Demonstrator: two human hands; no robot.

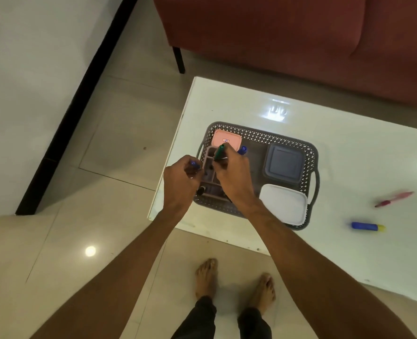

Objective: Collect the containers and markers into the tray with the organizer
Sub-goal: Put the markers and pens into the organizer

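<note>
green marker (219,152) upright in right hand (231,177), fingers closed on it, tip down over organizer (208,167) in tray (310,152). left hand (180,179) closed on blue marker (194,164), beside organizer. loose markers (367,226) on bench (349,148), right hand nearer.

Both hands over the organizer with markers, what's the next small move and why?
Probably lower the green marker in the right hand into an organizer slot. It is pinched right above the slots, the left hand holds a blue marker beside it, and two markers still lie out on the table.
</note>
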